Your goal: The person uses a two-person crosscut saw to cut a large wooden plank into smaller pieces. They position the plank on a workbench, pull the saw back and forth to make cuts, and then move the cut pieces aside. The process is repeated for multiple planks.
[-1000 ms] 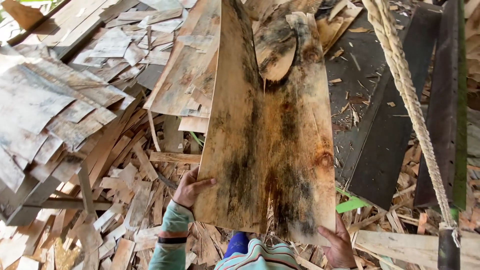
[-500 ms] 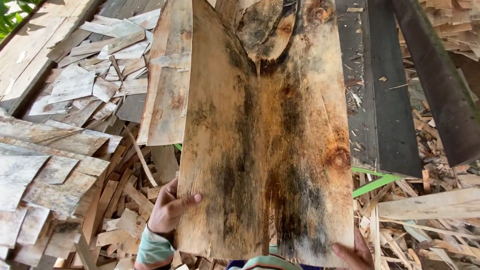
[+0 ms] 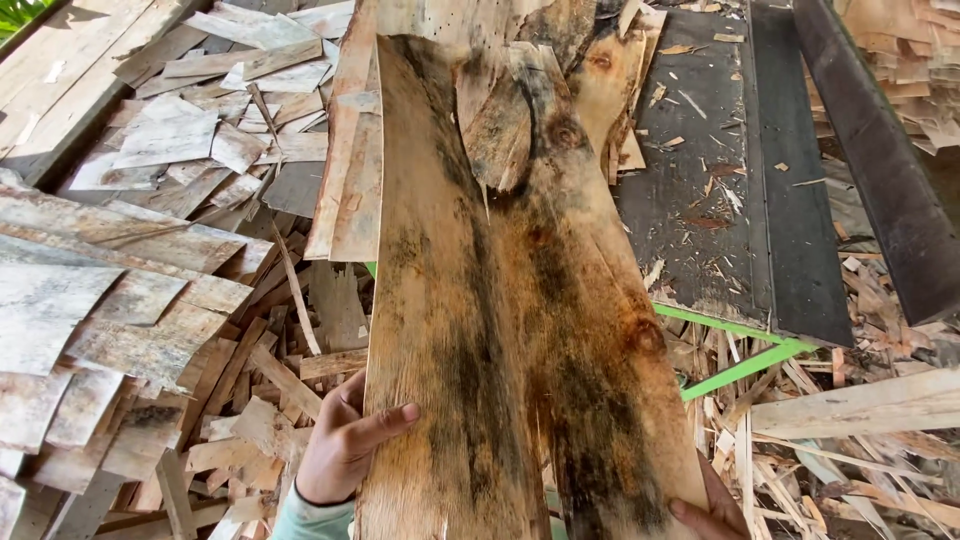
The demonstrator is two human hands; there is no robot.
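Observation:
A long sheet of wood veneer (image 3: 500, 300), tan with dark stains and a knot, stretches away from me up the middle of the view. My left hand (image 3: 345, 440) grips its near left edge, thumb lying on top. At the bottom edge of the view my right hand (image 3: 705, 510) holds the near right corner; only fingertips and part of the palm show. The sheet's far end is split and ragged, and it lies over other veneer pieces.
Grey weathered veneer sheets (image 3: 110, 300) pile up on the left. Wood scraps and splinters (image 3: 260, 400) litter the ground. A dark conveyor belt (image 3: 730, 180) and a black beam (image 3: 880, 150) run on the right, above green metal bars (image 3: 740, 365). Pale boards (image 3: 860, 405) lie at lower right.
The view has swung and moved closer; the veneer sheet now lies flatter and longer ahead. A rope seen at the right a second ago is out of view. Both hands keep their grip.

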